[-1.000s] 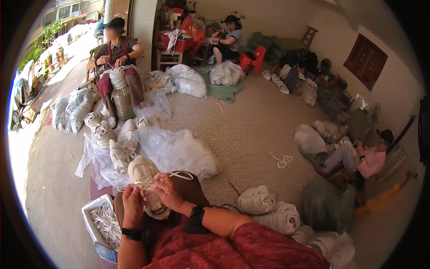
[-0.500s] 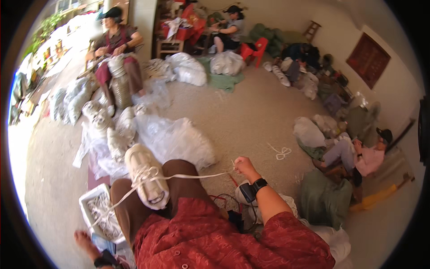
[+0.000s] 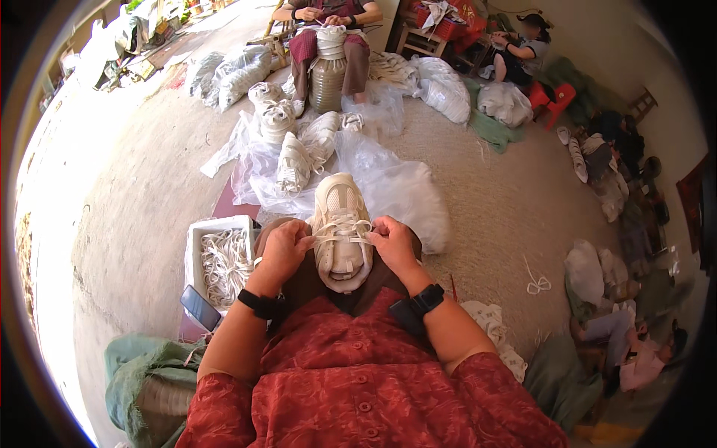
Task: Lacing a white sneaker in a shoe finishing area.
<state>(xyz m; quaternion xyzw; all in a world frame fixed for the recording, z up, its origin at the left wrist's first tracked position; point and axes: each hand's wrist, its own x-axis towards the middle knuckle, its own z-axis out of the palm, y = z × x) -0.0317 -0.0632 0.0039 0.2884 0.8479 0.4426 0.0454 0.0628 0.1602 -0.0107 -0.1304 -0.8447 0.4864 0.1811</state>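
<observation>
shoe: cream mesh cloth, matt | laces: woven | bags: glossy clear plastic | floor: rough

A cream-white sneaker rests on my lap, sole down, toe pointing to twelve o'clock. A white lace runs across its tongue from nine to three o'clock, pulled taut, its ends pinched at either side.

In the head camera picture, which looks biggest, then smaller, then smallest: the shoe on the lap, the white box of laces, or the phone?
1. The white box of laces and the cream shoe look about alike; the shoe is nearer the camera, so I won't rank them.
2. Smallest: the phone.
</observation>
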